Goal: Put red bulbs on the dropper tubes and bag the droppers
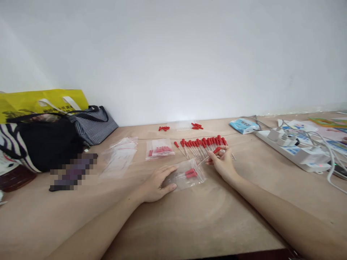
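A clear zip bag (pixel 181 183) lies on the table in front of me with a few red-bulbed droppers (pixel 191 173) inside. My left hand (pixel 158 183) rests on its left end, fingers stretched out and thumb apart. Pinched by the red bulb, a glass dropper (pixel 217 150) is in my right hand (pixel 222 162); its thin tip points down-left at the bag's upper right edge. Whether the tip is inside the bag I cannot tell. Just beyond lies a row of several more droppers (pixel 199 144), red ends away from me.
A filled zip bag (pixel 159 148) and a stack of flat clear bags (pixel 119 160) lie to the left. Red bulbs (pixel 164 128) sit near the wall. At right are a power strip (pixel 292 150) with cables and a blue tissue pack (pixel 244 126); at far left, a striped bag (pixel 93 124).
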Motion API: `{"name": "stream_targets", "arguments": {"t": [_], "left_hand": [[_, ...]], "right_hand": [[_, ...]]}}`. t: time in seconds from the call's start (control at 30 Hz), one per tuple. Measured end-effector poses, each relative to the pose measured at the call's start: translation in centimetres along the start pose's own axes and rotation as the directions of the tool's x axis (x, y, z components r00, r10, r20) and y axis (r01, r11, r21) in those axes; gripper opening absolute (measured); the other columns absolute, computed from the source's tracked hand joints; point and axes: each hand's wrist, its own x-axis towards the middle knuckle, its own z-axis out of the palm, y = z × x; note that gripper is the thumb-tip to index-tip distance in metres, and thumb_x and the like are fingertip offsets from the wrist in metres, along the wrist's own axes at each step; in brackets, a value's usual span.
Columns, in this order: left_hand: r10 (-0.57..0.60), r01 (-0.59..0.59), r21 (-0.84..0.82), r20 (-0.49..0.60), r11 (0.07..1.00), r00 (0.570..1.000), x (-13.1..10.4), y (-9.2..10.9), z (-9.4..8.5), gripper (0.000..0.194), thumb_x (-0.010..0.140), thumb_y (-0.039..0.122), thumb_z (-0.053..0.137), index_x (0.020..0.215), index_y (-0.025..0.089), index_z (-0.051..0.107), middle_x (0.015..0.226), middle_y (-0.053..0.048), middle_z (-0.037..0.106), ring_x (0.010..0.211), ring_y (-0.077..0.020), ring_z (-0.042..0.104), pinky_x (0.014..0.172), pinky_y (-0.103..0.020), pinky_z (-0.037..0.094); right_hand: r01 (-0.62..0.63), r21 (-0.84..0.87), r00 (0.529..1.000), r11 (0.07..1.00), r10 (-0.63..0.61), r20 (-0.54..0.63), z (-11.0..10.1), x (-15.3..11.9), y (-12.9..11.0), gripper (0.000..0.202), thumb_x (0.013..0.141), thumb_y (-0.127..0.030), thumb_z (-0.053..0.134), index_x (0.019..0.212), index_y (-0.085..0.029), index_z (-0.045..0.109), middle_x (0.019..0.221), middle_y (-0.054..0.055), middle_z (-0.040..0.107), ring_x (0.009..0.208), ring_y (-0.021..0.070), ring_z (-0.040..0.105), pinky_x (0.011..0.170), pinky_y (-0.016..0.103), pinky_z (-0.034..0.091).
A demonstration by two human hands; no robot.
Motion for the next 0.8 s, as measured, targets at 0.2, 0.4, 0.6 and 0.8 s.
{"name": "stream_targets", "arguments": {"t": [0.2, 0.4, 0.6, 0.8], "left_hand": [[-0.003, 0.003, -0.017, 0.007, 1.000, 1.000, 0.0, 0.3, -0.1, 0.052, 0.082, 0.038, 0.046, 0.129, 0.022, 0.032, 0.134, -0.006, 0.036, 0.122, -0.0231, 0.034, 0.100, -0.041, 0.031], [0.018, -0.018, -0.049, -0.005, 0.999, 1.000, 0.0, 0.3, 0.1, 0.053, 0.082, 0.036, 0.047, 0.130, 0.023, 0.030, 0.135, -0.005, 0.035, 0.122, -0.0222, 0.035, 0.101, -0.039, 0.030], [0.042, -0.043, -0.063, -0.023, 0.997, 0.999, 0.1, 0.1, 0.3, 0.050, 0.082, 0.034, 0.048, 0.129, 0.023, 0.033, 0.133, -0.004, 0.038, 0.121, -0.0211, 0.036, 0.101, -0.037, 0.031], [0.039, -0.039, -0.062, -0.015, 0.997, 0.999, 0.2, 0.2, 0.3, 0.042, 0.081, 0.032, 0.049, 0.122, 0.023, 0.044, 0.132, -0.005, 0.038, 0.118, -0.0223, 0.039, 0.099, -0.038, 0.032]], "right_hand": [[-0.094, 0.105, 0.995, 0.990, 0.089, 0.052, 1.0, -0.8, 0.0, 0.053, 0.056, -0.042, 0.068, 0.082, -0.025, 0.025, 0.056, -0.009, 0.051, 0.049, 0.0135, 0.058, 0.051, 0.029, 0.051], [-0.202, 0.001, 0.956, 0.979, 0.197, 0.218, 1.8, -2.2, -0.4, 0.043, 0.059, -0.046, 0.065, 0.079, -0.022, 0.035, 0.049, -0.010, 0.050, 0.031, 0.0071, 0.044, 0.029, 0.017, 0.033], [-0.253, -0.154, 0.900, 0.955, 0.291, 0.324, 1.6, -1.6, -0.2, 0.033, 0.053, -0.036, 0.069, 0.071, -0.016, 0.050, 0.053, -0.004, 0.057, 0.031, 0.0039, 0.040, 0.028, 0.016, 0.028], [-0.292, -0.226, 0.826, 0.929, 0.365, 0.430, 2.0, -1.5, -0.1, 0.020, 0.059, -0.030, 0.064, 0.070, -0.014, 0.059, 0.047, -0.004, 0.054, 0.033, 0.0046, 0.040, 0.033, 0.018, 0.031]]}}
